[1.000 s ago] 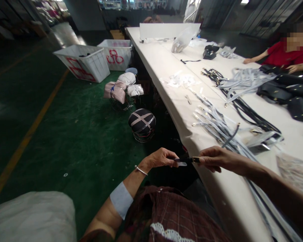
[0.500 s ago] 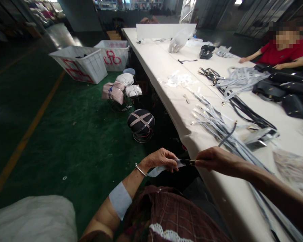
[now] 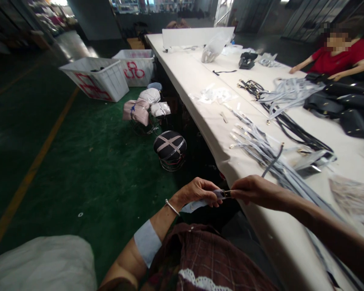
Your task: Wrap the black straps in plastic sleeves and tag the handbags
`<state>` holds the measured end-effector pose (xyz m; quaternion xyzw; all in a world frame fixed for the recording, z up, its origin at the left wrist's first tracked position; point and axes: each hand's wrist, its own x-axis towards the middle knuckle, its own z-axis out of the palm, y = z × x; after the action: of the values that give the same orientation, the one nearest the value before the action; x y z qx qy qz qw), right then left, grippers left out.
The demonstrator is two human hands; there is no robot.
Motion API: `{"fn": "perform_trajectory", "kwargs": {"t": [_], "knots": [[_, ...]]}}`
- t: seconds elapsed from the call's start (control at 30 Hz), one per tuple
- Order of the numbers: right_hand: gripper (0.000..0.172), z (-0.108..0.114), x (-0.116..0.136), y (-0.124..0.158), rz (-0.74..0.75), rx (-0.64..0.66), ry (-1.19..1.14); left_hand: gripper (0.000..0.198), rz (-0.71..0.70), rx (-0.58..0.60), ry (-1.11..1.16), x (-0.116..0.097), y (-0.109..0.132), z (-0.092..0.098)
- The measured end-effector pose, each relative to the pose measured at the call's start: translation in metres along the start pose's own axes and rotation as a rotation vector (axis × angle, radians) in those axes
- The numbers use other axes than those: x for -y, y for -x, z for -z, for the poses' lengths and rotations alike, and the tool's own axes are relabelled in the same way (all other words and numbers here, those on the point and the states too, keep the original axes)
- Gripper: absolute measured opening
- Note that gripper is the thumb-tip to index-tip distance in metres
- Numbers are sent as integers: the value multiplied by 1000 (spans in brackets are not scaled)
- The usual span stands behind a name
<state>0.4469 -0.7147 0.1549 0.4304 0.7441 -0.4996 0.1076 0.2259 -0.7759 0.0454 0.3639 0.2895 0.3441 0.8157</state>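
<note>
White bins (image 3: 117,82) — one with something dark inside — stand near a worktop (image 3: 194,76) bearing a part-filled clear bag (image 3: 214,45). Between left hand (image 3: 199,193) and right hand (image 3: 255,190), grips pinching it, is a dark strap (image 3: 223,194): gold buckle (image 3: 227,194), pale wrap (image 3: 197,205).

Upper left, two white bins (image 3: 100,81) with red markings (image 3: 134,70) stand on a green floor (image 3: 87,161) crossed by a yellow line (image 3: 38,161). Centre, a round black-topped stool (image 3: 170,151). Lower left, a pale bundle (image 3: 45,264). Upper right, a person in a red top (image 3: 341,60).
</note>
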Motion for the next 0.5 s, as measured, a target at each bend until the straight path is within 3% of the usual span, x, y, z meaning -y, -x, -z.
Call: {"fn": "perform_trajectory", "kwargs": {"t": [0.17, 0.3, 0.5], "knots": [[32, -12, 17, -2, -48, -107, 314, 52, 51, 11, -4, 0, -5, -10], [32, -20, 16, -6, -125, -275, 502, 44, 5, -110, -193, 2, -5, -17], [37, 2, -16, 3, -79, -130, 245, 27, -196, -318, -639, 8, 5, -5]]}}
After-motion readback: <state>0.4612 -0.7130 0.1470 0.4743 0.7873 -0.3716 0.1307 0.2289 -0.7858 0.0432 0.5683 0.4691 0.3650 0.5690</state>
